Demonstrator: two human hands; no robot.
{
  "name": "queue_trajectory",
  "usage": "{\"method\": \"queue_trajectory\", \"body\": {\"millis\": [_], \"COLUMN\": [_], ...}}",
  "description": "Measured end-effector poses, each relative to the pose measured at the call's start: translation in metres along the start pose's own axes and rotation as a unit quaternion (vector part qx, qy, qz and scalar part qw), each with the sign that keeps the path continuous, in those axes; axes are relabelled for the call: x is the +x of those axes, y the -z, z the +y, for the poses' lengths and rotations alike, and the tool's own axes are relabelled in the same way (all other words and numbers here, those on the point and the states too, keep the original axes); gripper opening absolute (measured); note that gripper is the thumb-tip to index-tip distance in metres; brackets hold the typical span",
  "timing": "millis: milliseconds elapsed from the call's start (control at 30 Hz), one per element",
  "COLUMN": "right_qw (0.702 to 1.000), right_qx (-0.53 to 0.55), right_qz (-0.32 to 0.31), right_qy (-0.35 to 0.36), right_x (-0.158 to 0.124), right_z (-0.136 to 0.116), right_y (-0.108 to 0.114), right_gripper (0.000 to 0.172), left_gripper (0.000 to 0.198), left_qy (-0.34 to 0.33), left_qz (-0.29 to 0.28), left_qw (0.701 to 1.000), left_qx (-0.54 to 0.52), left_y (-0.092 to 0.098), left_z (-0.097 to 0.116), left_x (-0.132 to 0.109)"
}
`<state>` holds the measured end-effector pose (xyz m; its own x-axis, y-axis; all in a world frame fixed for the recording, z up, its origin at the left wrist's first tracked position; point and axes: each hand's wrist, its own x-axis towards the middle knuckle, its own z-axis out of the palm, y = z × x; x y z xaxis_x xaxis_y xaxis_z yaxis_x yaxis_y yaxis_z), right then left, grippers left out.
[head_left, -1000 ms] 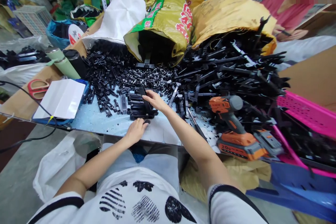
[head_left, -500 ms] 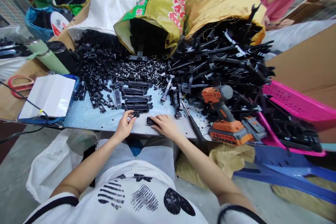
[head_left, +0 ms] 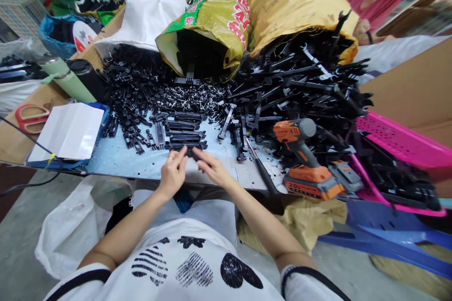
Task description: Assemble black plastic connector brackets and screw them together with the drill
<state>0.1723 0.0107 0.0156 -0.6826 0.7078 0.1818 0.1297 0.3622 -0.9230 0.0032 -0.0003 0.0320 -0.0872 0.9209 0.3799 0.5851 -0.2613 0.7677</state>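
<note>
My left hand (head_left: 174, 170) and my right hand (head_left: 211, 165) meet at the near edge of the pale blue table (head_left: 116, 157). Both pinch a small black plastic part (head_left: 191, 151) between their fingertips, just above the table. A neat row of flat black plastic bars (head_left: 184, 129) lies directly behind the hands. Heaps of black plastic parts (head_left: 303, 84) cover the back and right of the table.
An orange cordless drill (head_left: 305, 162) lies right of my hands, with a thin black rod (head_left: 260, 167) beside it. A white box (head_left: 67, 131), red scissors (head_left: 30, 116) and green and black bottles (head_left: 68, 82) sit at left. Open sacks (head_left: 208, 23) stand behind; a pink tray (head_left: 399, 141) at right.
My right hand left the stack of bars, came back to the table's near edge, then met my left hand. Both now pinch a small black part together.
</note>
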Motion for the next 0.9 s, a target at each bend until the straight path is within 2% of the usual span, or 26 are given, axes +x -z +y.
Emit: {"method": "queue_trajectory", "body": {"millis": [67, 100, 167, 233, 300, 367, 467, 600, 733, 900], "right_qw": [0.998, 0.998, 0.99, 0.956, 0.932, 0.927, 0.951, 0.991, 0.989, 0.977], "right_qx": [0.005, 0.024, 0.101, 0.19, 0.252, 0.272, 0.211, 0.035, -0.11, -0.163], "right_qz": [-0.067, -0.059, 0.05, 0.158, 0.189, 0.186, 0.163, 0.102, 0.099, 0.125], "right_qy": [0.023, 0.006, -0.08, -0.158, -0.18, -0.177, -0.154, -0.075, 0.019, 0.056], "right_x": [-0.007, -0.009, -0.011, -0.006, 0.001, 0.009, 0.013, 0.011, 0.009, 0.01], "right_z": [-0.001, 0.0, 0.002, 0.001, -0.003, -0.009, -0.013, -0.007, -0.005, -0.013], "right_y": [-0.023, -0.032, -0.038, -0.029, -0.014, -0.001, 0.011, 0.026, 0.038, 0.041], "right_gripper": [0.047, 0.049, 0.055, 0.06, 0.065, 0.067, 0.064, 0.055, 0.052, 0.052], "left_gripper": [0.038, 0.038, 0.037, 0.036, 0.036, 0.035, 0.034, 0.033, 0.033, 0.034], "left_qy": [-0.014, -0.022, -0.031, -0.015, 0.008, 0.017, 0.003, -0.034, -0.06, -0.09], "left_qz": [0.049, 0.059, 0.041, -0.005, -0.047, -0.063, -0.061, -0.093, -0.085, -0.048], "left_qw": [0.999, 0.998, 0.997, 0.995, 0.992, 0.991, 0.996, 0.995, 0.994, 0.993], "left_qx": [-0.012, -0.026, -0.061, -0.098, -0.121, -0.117, -0.071, -0.009, 0.044, 0.065], "left_y": [0.008, 0.013, 0.022, 0.025, 0.021, 0.015, 0.009, 0.017, 0.021, 0.011], "left_z": [0.001, 0.002, 0.005, 0.007, 0.01, 0.013, 0.017, 0.023, 0.027, 0.027], "left_x": [0.018, 0.026, 0.033, 0.029, 0.019, 0.008, 0.0, -0.001, -0.003, -0.003]}}
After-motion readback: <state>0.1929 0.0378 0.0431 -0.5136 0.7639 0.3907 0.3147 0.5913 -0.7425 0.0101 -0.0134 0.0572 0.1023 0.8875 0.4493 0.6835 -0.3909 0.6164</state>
